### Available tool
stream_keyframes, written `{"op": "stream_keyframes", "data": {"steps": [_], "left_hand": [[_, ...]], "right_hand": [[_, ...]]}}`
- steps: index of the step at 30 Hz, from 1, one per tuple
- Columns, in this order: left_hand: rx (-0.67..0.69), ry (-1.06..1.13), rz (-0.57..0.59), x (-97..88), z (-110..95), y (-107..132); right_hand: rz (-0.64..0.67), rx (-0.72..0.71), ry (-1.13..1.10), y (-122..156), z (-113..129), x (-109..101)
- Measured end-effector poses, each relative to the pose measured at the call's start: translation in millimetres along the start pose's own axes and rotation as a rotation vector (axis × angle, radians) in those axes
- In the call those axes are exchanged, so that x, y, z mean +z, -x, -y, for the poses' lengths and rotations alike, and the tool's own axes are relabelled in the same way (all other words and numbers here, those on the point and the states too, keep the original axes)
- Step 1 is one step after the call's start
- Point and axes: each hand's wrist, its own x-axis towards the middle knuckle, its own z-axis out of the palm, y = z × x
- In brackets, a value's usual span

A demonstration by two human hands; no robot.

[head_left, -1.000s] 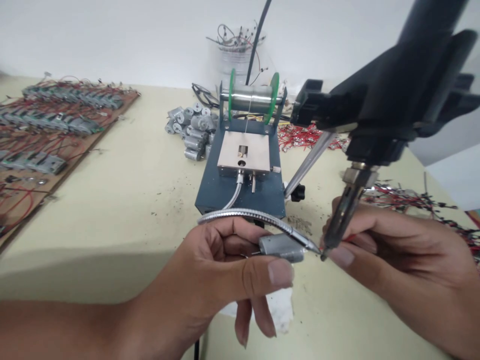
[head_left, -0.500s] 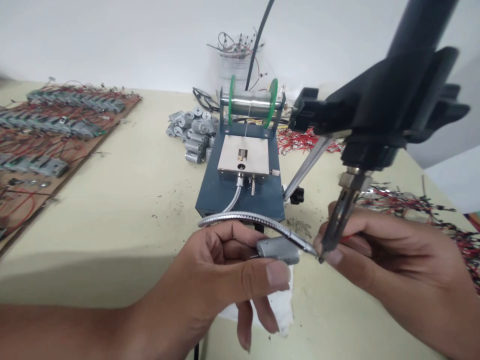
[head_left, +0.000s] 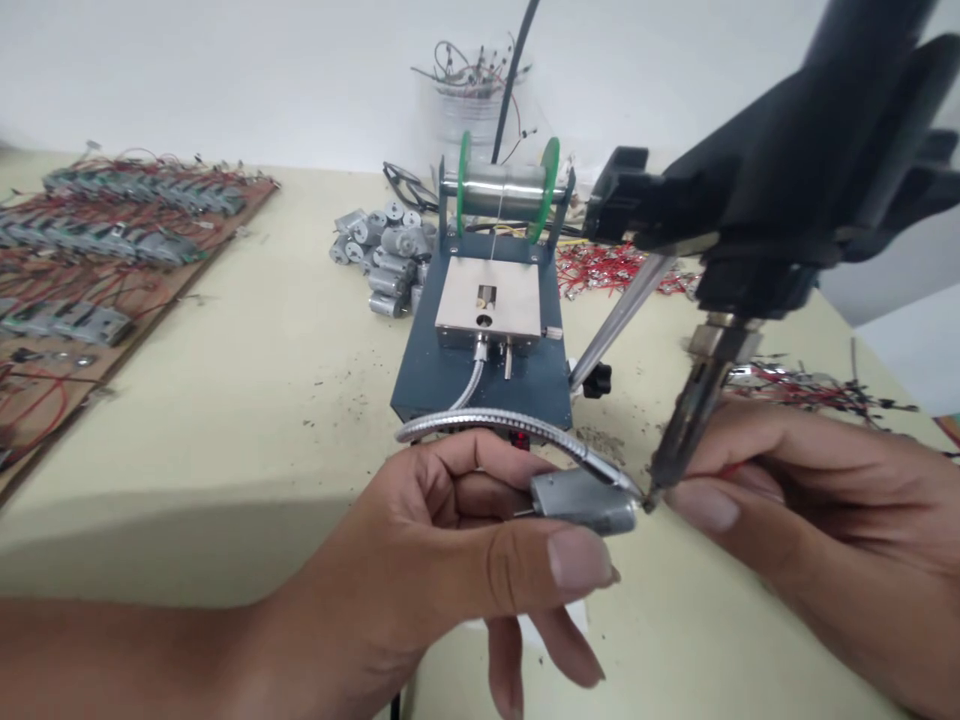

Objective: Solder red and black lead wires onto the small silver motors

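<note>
Steel motor (head_left: 585, 502) in the left hand (head_left: 427, 530), fingers (head_left: 480, 462) curled; right hand (head_left: 810, 510) pinching a soldering iron (head_left: 694, 420).

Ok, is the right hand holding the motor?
No, the left hand holds the motor, while the right hand grips the soldering iron.
</note>
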Motion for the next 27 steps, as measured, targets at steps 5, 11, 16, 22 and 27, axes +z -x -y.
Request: {"op": "stream_keyframes", "data": {"steps": [5,11,16,22,27], "left_hand": [[-0.026,-0.012,0.002,-0.7,0.4,2.1],[-0.034,0.009,-0.003,-2.2,2.4,0.9],[-0.023,-0.014,-0.005,-1.9,2.9,-0.3],[-0.011,-0.032,-0.025,-0.8,1.8,2.2],[-0.016,-0.044,-0.035,-1.5,1.2,1.4]], "right_hand": [[0.004,0.047,-0.049,1.8,-0.6,0.2],[0.006,0.081,-0.085,3.1,-2.3,-0.4],[0.0,0.077,-0.069,1.6,-0.5,1.0],[0.001,0.059,-0.056,-0.3,0.9,-0.1],[0.029,0.002,-0.028,4.2,-6.0,-4.1]]}}
